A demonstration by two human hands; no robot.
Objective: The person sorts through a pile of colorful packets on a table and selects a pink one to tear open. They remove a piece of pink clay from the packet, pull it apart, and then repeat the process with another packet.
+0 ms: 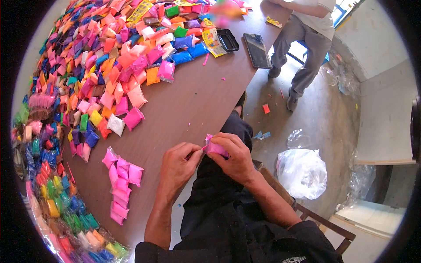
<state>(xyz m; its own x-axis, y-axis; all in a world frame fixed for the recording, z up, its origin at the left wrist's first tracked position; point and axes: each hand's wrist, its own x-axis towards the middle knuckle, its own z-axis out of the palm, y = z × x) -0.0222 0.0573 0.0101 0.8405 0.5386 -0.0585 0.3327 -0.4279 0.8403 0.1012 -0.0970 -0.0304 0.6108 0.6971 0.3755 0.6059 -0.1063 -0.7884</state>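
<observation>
Over the table's near edge, my right hand (235, 158) grips a small pink packet (217, 150) between thumb and fingers. My left hand (180, 161) is closed in a pinch right beside it, on a thin pink strip (204, 147) that reaches toward the packet's end. To the left on the brown table (171, 118) lies a group of similar pink packets (120, 182), close together and partly overlapping.
A large heap of colourful packets (112, 70) covers the table's left and far side. Near the far edge are a black tray (228, 40) and a dark tablet-like slab (257, 50). Another person (305, 39) stands beyond. A white plastic bag (301, 174) sits on the floor.
</observation>
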